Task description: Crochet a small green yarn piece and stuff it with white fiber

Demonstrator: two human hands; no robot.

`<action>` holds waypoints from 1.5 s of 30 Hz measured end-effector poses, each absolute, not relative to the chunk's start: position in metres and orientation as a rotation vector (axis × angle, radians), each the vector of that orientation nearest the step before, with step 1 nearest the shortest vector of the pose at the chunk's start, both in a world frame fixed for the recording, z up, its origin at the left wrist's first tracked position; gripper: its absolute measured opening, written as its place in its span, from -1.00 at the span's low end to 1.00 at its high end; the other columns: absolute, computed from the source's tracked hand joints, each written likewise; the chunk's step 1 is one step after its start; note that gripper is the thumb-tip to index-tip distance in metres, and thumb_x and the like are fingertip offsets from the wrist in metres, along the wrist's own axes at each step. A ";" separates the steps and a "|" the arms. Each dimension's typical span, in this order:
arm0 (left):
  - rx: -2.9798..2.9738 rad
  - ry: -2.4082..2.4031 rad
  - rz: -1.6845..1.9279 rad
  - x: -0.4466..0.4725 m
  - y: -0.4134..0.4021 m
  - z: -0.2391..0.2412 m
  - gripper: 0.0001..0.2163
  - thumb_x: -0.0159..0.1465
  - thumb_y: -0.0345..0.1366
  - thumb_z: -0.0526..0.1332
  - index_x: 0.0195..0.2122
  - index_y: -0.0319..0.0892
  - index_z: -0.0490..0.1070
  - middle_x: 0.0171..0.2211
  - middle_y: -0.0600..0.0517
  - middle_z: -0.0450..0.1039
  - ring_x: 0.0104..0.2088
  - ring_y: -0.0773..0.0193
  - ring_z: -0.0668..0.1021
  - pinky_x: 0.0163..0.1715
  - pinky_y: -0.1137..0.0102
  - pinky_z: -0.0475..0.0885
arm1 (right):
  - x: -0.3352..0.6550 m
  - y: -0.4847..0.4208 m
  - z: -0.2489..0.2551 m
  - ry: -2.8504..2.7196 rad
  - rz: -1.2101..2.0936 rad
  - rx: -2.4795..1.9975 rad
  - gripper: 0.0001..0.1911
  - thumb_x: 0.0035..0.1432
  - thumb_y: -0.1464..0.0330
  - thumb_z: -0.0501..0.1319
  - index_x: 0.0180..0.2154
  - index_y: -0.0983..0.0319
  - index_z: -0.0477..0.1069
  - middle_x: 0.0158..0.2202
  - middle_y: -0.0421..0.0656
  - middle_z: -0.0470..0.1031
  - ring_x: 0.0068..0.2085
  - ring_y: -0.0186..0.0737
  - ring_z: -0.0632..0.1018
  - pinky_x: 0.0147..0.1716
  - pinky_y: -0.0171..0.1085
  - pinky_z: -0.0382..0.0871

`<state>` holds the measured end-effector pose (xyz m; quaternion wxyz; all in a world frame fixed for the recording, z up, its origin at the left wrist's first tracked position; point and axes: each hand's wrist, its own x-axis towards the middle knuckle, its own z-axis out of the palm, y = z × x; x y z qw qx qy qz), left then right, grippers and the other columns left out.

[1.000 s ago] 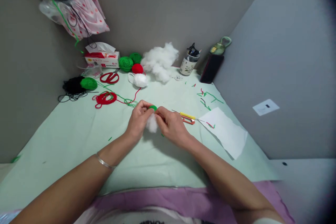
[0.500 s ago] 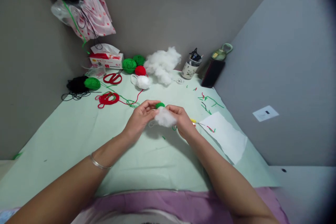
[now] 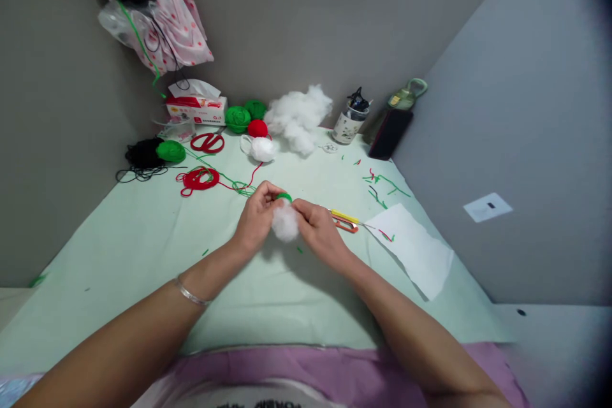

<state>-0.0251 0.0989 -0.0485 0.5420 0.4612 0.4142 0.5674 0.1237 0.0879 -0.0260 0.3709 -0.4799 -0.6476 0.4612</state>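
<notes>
My left hand (image 3: 257, 220) grips a small green crocheted piece (image 3: 284, 196), which shows between the fingertips of both hands. A tuft of white stuffing (image 3: 285, 224) bulges out just below the green piece. My right hand (image 3: 318, 229) pinches the stuffing at its right side, fingertips close to the green edge. Most of the green piece is hidden by fingers and fluff. To the right of my right hand lie a yellow-handled hook (image 3: 347, 217) and an orange-handled tool (image 3: 345, 224), partly covered by the hand.
At the back stand a tissue box (image 3: 197, 108), green yarn balls (image 3: 238, 119), a stuffing heap (image 3: 300, 118), a pen cup (image 3: 351, 124) and a phone (image 3: 391, 134). Red scissors (image 3: 207, 143) and loose red yarn (image 3: 201, 179) lie left. White paper (image 3: 415, 252) and yarn scraps (image 3: 377, 197) lie right.
My right hand has moved left, closer to my left hand. The stuffing looks more bunched up beneath the green piece. More of the yellow-handled hook and the orange-handled tool shows.
</notes>
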 end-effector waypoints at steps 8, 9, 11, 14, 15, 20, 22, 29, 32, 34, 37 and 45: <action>1.124 0.981 1.391 -0.023 0.092 -0.044 -0.82 0.19 -0.25 0.35 -0.25 -0.15 0.42 -0.33 0.08 0.47 -0.28 0.26 0.50 -0.26 0.38 0.38 | 0.126 0.102 -0.032 -1.577 1.211 -1.246 -0.55 0.19 0.01 0.17 -0.53 0.19 0.22 -0.57 -0.30 0.15 -0.51 -0.37 0.17 -0.50 -0.33 0.05; 1.119 0.971 1.375 -0.023 0.091 -0.043 -0.82 0.20 -0.22 0.35 -0.24 -0.15 0.43 -0.32 0.08 0.47 -0.28 0.26 0.50 -0.26 0.37 0.39 | 0.127 0.102 -0.031 -1.582 1.194 -1.257 -0.56 0.19 0.01 0.17 -0.53 0.19 0.23 -0.57 -0.30 0.15 -0.51 -0.37 0.18 -0.50 -0.32 0.05; 1.103 0.951 1.345 -0.023 0.091 -0.042 -0.79 0.20 -0.19 0.37 -0.23 -0.15 0.43 -0.31 0.07 0.48 -0.28 0.26 0.51 -0.27 0.38 0.40 | 0.129 0.102 -0.030 -1.605 1.151 -1.284 -0.57 0.19 0.02 0.17 -0.53 0.20 0.25 -0.58 -0.30 0.15 -0.52 -0.37 0.17 -0.51 -0.32 0.02; 1.071 0.921 1.294 -0.025 0.093 -0.042 -0.73 0.15 -0.19 0.42 -0.22 -0.15 0.42 -0.29 0.07 0.50 -0.30 0.27 0.52 -0.29 0.39 0.40 | 0.132 0.102 -0.027 -1.675 1.071 -1.310 -0.59 0.21 0.05 0.14 -0.53 0.19 0.25 -0.59 -0.31 0.14 -0.51 -0.35 0.17 -0.50 -0.31 0.00; 1.061 0.913 1.276 -0.026 0.094 -0.043 -0.72 0.14 -0.19 0.43 -0.21 -0.16 0.42 -0.30 0.07 0.51 -0.31 0.28 0.52 -0.31 0.40 0.40 | 0.133 0.101 -0.027 -1.708 1.046 -1.310 -0.61 0.22 0.07 0.13 -0.52 0.19 0.25 -0.59 -0.30 0.15 -0.50 -0.34 0.19 -0.48 -0.31 0.01; 1.011 0.940 1.279 -0.027 0.097 -0.047 -0.76 0.14 -0.24 0.41 -0.22 -0.16 0.44 -0.35 0.10 0.49 -0.38 0.33 0.49 -0.37 0.43 0.36 | 0.128 0.090 -0.023 -1.857 0.925 -1.311 -0.77 0.24 0.24 0.09 -0.45 0.17 0.25 -0.56 -0.28 0.24 -0.48 -0.30 0.23 -0.40 -0.28 0.02; 0.995 0.975 1.306 -0.026 0.097 -0.049 -0.80 0.12 -0.29 0.39 -0.27 -0.16 0.44 -0.39 0.12 0.48 -0.39 0.35 0.48 -0.38 0.45 0.34 | 0.123 0.084 -0.024 -1.881 0.888 -1.327 -0.83 0.22 0.30 0.09 -0.43 0.17 0.24 -0.58 -0.30 0.20 -0.50 -0.30 0.18 -0.40 -0.26 -0.03; 0.905 0.992 1.299 -0.024 0.096 -0.047 -0.81 0.14 -0.26 0.36 -0.24 -0.17 0.45 -0.49 0.14 0.44 -0.53 0.38 0.44 -0.53 0.48 0.30 | 0.113 0.081 -0.033 -1.874 0.945 -1.251 -0.78 0.31 0.28 0.01 -0.40 0.17 0.24 -0.51 -0.27 0.27 -0.45 -0.28 0.31 -0.40 -0.30 0.15; 0.856 0.967 1.314 -0.026 0.096 -0.038 -0.77 0.14 -0.25 0.35 -0.20 -0.13 0.40 -0.51 0.16 0.42 -0.56 0.36 0.47 -0.56 0.48 0.32 | 0.119 0.091 -0.031 -1.890 1.042 -1.187 -0.71 0.34 0.22 0.02 -0.38 0.19 0.33 -0.47 -0.25 0.37 -0.44 -0.29 0.38 -0.41 -0.32 0.26; 0.825 0.958 1.360 -0.032 0.099 -0.030 -0.76 0.16 -0.26 0.33 -0.18 -0.09 0.34 -0.46 0.16 0.44 -0.51 0.32 0.54 -0.52 0.46 0.39 | 0.131 0.101 -0.026 -1.932 1.053 -1.205 -0.68 0.35 0.18 0.05 -0.29 0.21 0.45 -0.38 -0.20 0.49 -0.39 -0.28 0.47 -0.38 -0.32 0.33; 0.794 0.976 1.450 -0.043 0.105 -0.021 -0.75 0.15 -0.28 0.32 -0.18 -0.06 0.30 -0.40 0.15 0.47 -0.43 0.28 0.60 -0.47 0.43 0.45 | 0.159 0.116 -0.018 -2.005 0.680 -1.556 -0.67 0.38 0.20 0.04 -0.04 0.18 0.50 -0.14 -0.12 0.59 -0.23 -0.24 0.56 -0.25 -0.30 0.38; 0.850 1.014 1.422 -0.046 0.105 -0.026 -0.76 0.09 -0.30 0.39 -0.22 -0.13 0.43 -0.45 0.15 0.40 -0.50 0.37 0.45 -0.53 0.48 0.33 | 0.206 0.129 -0.022 -2.156 0.459 -1.884 -0.81 0.09 0.55 0.22 -0.32 0.20 0.55 -0.26 -0.08 0.57 -0.23 -0.14 0.48 -0.27 -0.24 0.17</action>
